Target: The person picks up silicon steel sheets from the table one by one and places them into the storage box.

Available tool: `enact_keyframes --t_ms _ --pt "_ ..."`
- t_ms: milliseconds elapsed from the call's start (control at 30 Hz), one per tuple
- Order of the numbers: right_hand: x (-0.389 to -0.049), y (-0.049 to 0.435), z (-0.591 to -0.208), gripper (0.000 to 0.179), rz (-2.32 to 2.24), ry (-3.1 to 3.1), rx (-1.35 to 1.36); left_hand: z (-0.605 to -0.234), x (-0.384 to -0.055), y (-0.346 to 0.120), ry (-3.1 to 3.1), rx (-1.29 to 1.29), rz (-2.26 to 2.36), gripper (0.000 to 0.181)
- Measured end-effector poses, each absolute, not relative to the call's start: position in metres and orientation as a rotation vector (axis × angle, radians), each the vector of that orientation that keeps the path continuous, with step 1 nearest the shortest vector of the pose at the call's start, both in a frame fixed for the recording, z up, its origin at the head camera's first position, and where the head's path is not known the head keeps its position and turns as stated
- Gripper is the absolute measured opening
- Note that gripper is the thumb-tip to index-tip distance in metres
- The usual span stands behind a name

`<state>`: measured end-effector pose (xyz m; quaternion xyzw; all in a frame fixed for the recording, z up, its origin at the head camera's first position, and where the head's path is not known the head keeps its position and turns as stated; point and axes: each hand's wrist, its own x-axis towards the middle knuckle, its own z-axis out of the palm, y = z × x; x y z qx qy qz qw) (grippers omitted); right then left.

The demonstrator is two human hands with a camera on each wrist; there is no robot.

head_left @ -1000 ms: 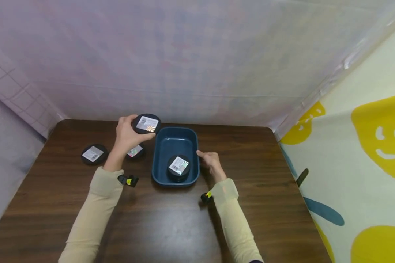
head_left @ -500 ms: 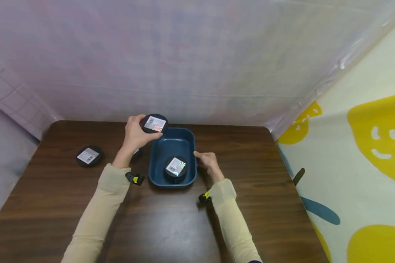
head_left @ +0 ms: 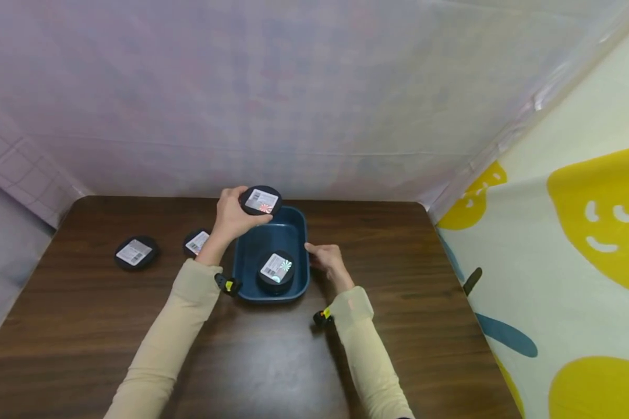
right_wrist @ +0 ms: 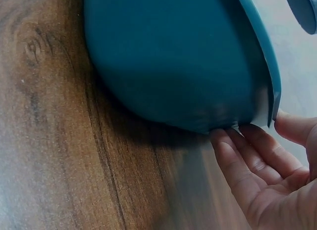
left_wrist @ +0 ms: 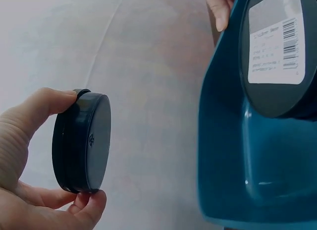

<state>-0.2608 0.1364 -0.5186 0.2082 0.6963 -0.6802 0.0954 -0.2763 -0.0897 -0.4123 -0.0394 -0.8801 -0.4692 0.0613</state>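
On the counter (head_left: 409, 331) lie a black disc (head_left: 136, 253) and a second disc (head_left: 196, 241). The left hand (head_left: 232, 216) pinches a raised disc (head_left: 261, 201) by the blue tray (head_left: 272, 235), whose near end holds another disc (head_left: 275, 272); the right hand (head_left: 329, 259) grips its right side.

Worktop (head_left: 424, 337): dark brown, streaked wood grain. Tray (head_left: 278, 234): plain blue, reading as teal in both wrist views. Held container (left_wrist: 81, 141): black; its white label (head_left: 261, 201) carries a dark barcode and a reddish starburst. Tray container (head_left: 275, 273): black, white label, greenish starburst. Outer container (head_left: 135, 253), nearer the worktop's left edge, and inner container (head_left: 196, 242): both black with white labels. Sleeves (head_left: 170, 326): pale yellow. Wrist cameras (head_left: 228, 284): black with yellow patches. Far covering (head_left: 314, 105), beyond the worktop's far edge: pale lilac-grey, faint check. Side covering (head_left: 545, 273), beyond the right edge: off-white, yellow shapes with white smiling marks, grey-blue elongated shapes.
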Motion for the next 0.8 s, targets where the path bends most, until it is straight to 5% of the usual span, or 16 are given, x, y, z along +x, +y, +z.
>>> enact_keyframes --t_ms 800 --pt "-0.260 0.133 -0.518 0.035 -1.997 2.088 0.612 -0.446 -0.293 -0.076 -2.780 -0.134 -1.332 0.083"
